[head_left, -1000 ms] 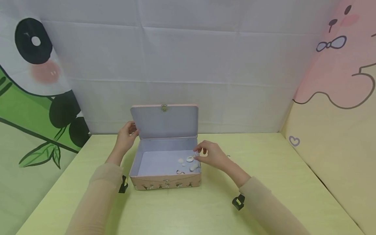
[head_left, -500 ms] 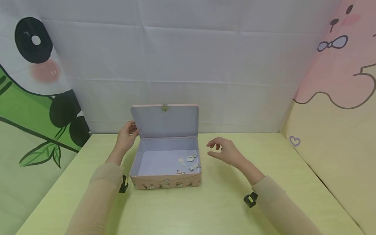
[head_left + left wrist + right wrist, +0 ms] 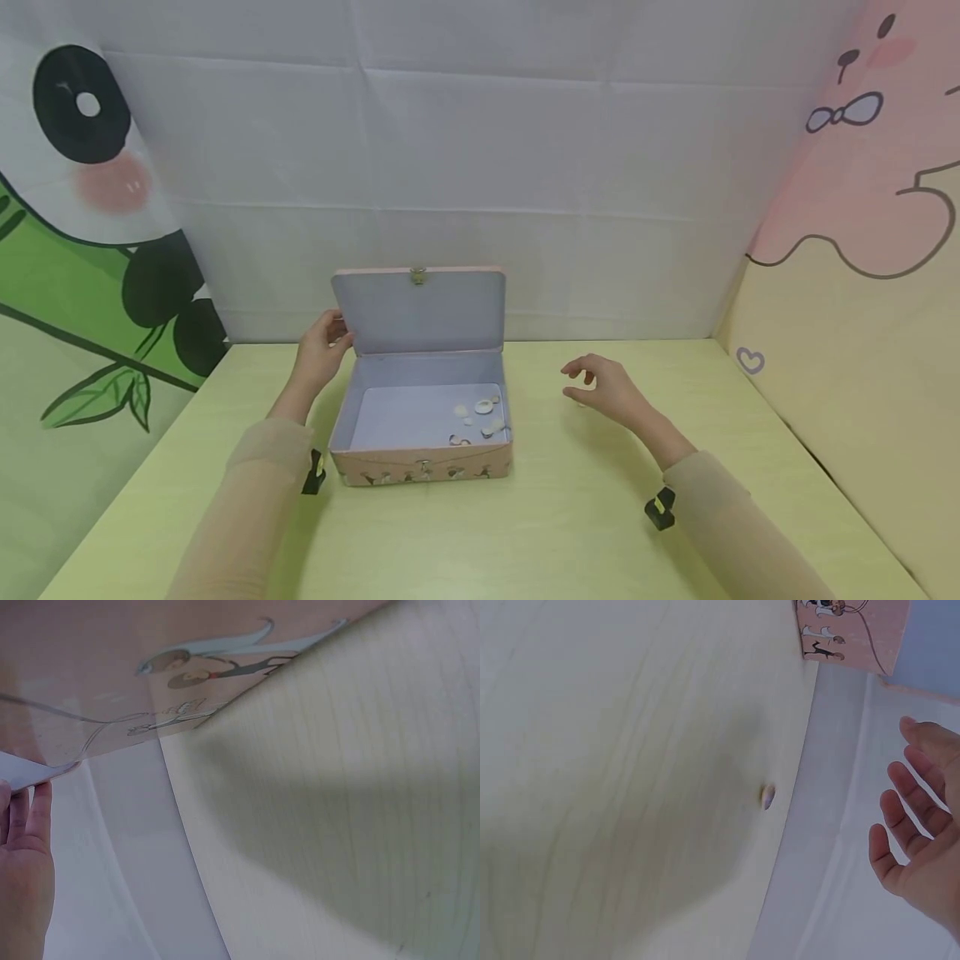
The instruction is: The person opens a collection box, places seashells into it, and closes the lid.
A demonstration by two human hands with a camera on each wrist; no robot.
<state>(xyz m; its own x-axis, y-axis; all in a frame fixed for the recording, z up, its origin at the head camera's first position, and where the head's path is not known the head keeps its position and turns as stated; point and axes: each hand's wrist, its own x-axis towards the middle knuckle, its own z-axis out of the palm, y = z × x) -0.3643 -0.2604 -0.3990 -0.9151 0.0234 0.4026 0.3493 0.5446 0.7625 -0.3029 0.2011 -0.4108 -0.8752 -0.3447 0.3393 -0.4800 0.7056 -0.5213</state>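
A pink tin box [image 3: 422, 465] with printed figures stands on the table, its lid [image 3: 423, 312] raised and leaning back. Several small shells [image 3: 483, 407] lie in the right part of its pale inside. My left hand [image 3: 318, 350] holds the lid's left edge, thumb in front and fingers behind, as the left wrist view also shows at the lid's corner [image 3: 26, 769]. To the right of the box, my right hand [image 3: 609, 390] hovers with nothing between its loosely bent, spread fingers. Below it a small shell [image 3: 768, 796] lies on the table, mostly hidden in the head view.
The pale yellow wooden table [image 3: 450, 542] reaches back to a white cloth backdrop [image 3: 480, 167]. Cartoon-printed cloths hang at the left [image 3: 112, 183] and right [image 3: 862, 208]. A metal clasp [image 3: 418, 276] sits at the lid's top edge.
My right hand has moved away from the shells in the box, out to the right over the table. The left hand stays on the lid; the box has not moved.
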